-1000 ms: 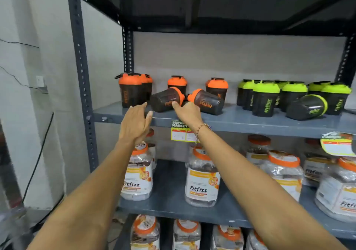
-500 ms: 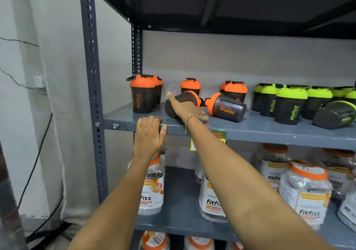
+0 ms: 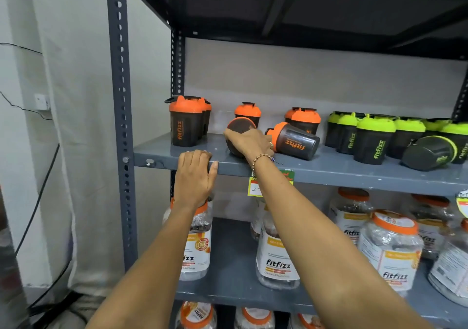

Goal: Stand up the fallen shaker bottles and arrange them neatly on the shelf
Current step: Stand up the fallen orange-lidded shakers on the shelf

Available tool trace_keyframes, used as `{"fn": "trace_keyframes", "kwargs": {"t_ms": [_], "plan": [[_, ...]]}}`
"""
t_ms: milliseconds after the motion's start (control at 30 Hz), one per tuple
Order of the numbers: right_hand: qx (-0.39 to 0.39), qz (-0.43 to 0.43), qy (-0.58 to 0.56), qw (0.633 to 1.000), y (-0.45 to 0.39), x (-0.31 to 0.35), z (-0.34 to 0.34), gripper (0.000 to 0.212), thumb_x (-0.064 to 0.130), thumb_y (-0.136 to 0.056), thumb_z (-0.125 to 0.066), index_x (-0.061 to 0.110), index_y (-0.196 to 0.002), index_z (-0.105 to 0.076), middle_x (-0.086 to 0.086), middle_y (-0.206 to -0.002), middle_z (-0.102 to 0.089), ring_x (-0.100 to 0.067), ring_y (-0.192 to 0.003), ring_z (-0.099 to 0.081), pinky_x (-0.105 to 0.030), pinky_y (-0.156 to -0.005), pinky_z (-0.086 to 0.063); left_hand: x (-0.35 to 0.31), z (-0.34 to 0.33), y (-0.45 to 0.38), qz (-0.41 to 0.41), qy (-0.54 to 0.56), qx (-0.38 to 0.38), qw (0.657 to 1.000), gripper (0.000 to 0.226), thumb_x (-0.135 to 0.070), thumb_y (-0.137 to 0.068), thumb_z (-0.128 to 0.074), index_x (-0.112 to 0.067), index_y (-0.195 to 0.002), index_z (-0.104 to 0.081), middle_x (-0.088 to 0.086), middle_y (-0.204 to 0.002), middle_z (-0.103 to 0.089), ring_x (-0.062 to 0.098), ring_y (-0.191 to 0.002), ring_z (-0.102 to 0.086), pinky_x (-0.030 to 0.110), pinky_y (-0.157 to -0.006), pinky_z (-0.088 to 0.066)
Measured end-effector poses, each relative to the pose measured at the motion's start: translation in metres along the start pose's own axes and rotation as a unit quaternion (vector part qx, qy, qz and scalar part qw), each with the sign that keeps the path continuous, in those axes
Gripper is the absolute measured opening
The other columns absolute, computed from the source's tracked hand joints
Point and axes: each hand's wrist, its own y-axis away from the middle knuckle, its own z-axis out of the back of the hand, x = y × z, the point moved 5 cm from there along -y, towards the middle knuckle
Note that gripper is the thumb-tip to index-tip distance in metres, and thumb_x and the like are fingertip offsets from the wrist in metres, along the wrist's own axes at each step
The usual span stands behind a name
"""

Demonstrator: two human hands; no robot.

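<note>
On the grey shelf (image 3: 329, 170) lie two fallen orange-lidded shaker bottles. My right hand (image 3: 249, 142) is closed over the left fallen bottle (image 3: 239, 127), whose dark base faces me. The second fallen bottle (image 3: 295, 142) lies beside it, lid pointing left. A fallen green-lidded bottle (image 3: 430, 152) lies at the right. Upright orange-lidded bottles (image 3: 186, 122) stand at left and behind; upright green-lidded bottles (image 3: 372, 137) stand in a group at right. My left hand (image 3: 196, 174) grips the shelf's front edge.
A grey shelf post (image 3: 121, 126) rises at left next to a white wall with cables. The shelf below holds large Fitfizz jars (image 3: 277, 255). A yellow price tag (image 3: 255, 188) hangs from the shelf edge. Another shelf board sits overhead.
My right hand went from touching the left fallen bottle to wrapping over it, and the bottle has turned base-first toward me. My left hand settled onto the shelf edge. The camera moved closer.
</note>
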Motion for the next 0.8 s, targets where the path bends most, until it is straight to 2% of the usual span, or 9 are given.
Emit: {"fn": "trace_keyframes", "kwargs": {"t_ms": [133,233,300,367,433,533,633,667,800], "plan": [[0.026,0.061,0.046,0.997,0.000,-0.003,0.005,0.088,0.050,-0.071,-0.068,0.008,-0.140,-0.032,-0.017,-0.138,-0.040,-0.035,-0.124,-0.047,-0.039,-0.096,-0.044,0.000,0.001,0.000,0.003,-0.008,0.002,1.000,0.036,-0.037,-0.096,-0.035,-0.010,-0.100,-0.059,0.008,-0.097,-0.060,0.025,-0.091,-0.051,0.033,-0.089,-0.033],[0.059,0.092,0.053,0.993,-0.001,-0.001,0.005,0.082,0.056,-0.082,-0.054,0.009,-0.144,-0.027,-0.019,-0.142,-0.042,-0.038,-0.128,-0.045,-0.042,-0.101,-0.041,0.000,0.001,0.001,0.010,-0.006,0.008,1.000,0.038,-0.038,-0.096,-0.035,-0.010,-0.101,-0.060,0.007,-0.098,-0.060,0.024,-0.093,-0.051,0.032,-0.090,-0.033],[0.071,0.098,0.042,0.992,-0.002,0.000,0.006,0.076,0.050,-0.086,-0.049,0.007,-0.144,-0.026,-0.019,-0.141,-0.046,-0.038,-0.128,-0.046,-0.043,-0.102,-0.040,0.001,0.001,0.001,0.017,0.000,0.009,1.000,0.038,-0.039,-0.096,-0.035,-0.011,-0.101,-0.060,0.007,-0.099,-0.061,0.024,-0.094,-0.051,0.032,-0.091,-0.033],[0.085,0.089,0.008,0.992,-0.003,0.000,0.007,0.075,0.045,-0.084,-0.053,0.005,-0.143,-0.028,-0.018,-0.138,-0.049,-0.037,-0.124,-0.049,-0.044,-0.103,-0.044,0.001,0.001,0.001,0.019,0.004,0.011,1.000,0.039,-0.040,-0.096,-0.035,-0.011,-0.102,-0.060,0.007,-0.100,-0.061,0.023,-0.094,-0.051,0.032,-0.091,-0.033],[0.103,0.079,-0.021,0.991,-0.004,0.000,0.010,0.074,0.045,-0.079,-0.058,0.004,-0.137,-0.037,-0.015,-0.134,-0.051,-0.034,-0.117,-0.053,-0.045,-0.098,-0.049,0.001,0.000,0.002,0.021,0.005,0.012,1.000,0.039,-0.040,-0.096,-0.035,-0.011,-0.102,-0.060,0.006,-0.100,-0.061,0.022,-0.095,-0.051,0.031,-0.091,-0.033],[0.170,0.025,-0.074,0.982,-0.008,-0.001,0.016,0.065,0.042,-0.071,-0.067,0.011,-0.124,-0.047,-0.010,-0.120,-0.054,-0.030,-0.106,-0.054,-0.039,-0.082,-0.054,0.002,0.000,0.001,0.022,0.003,0.012,1.000,0.037,-0.039,-0.096,-0.036,-0.012,-0.102,-0.060,0.006,-0.100,-0.061,0.022,-0.095,-0.051,0.030,-0.091,-0.033],[0.227,-0.052,-0.144,0.962,-0.013,-0.007,0.025,0.064,0.033,-0.063,-0.080,0.016,-0.118,-0.051,-0.009,-0.107,-0.061,-0.028,-0.097,-0.061,-0.029,-0.057,-0.054,0.001,0.000,0.000,0.017,-0.002,-0.001,1.000,0.033,-0.037,-0.095,-0.039,-0.012,-0.101,-0.060,0.006,-0.099,-0.061,0.022,-0.094,-0.051,0.030,-0.090,-0.033],[0.245,-0.064,-0.175,0.951,-0.014,-0.010,0.025,0.064,0.028,-0.064,-0.082,0.015,-0.118,-0.052,-0.009,-0.105,-0.063,-0.027,-0.094,-0.063,-0.028,-0.055,-0.054,0.001,-0.001,0.000,0.016,-0.003,-0.004,1.000,0.033,-0.037,-0.095,-0.039,-0.012,-0.101,-0.060,0.006,-0.098,-0.061,0.022,-0.093,-0.051,0.030,-0.090,-0.032],[0.300,-0.070,-0.333,0.891,-0.019,-0.016,0.020,0.063,0.009,-0.067,-0.081,0.006,-0.123,-0.052,-0.012,-0.115,-0.062,-0.028,-0.108,-0.060,-0.037,-0.067,-0.057,0.001,-0.002,0.001,0.019,-0.011,-0.010,1.000,0.036,-0.038,-0.095,-0.038,-0.011,-0.100,-0.061,0.007,-0.098,-0.061,0.024,-0.093,-0.052,0.030,-0.090,-0.032]]}}
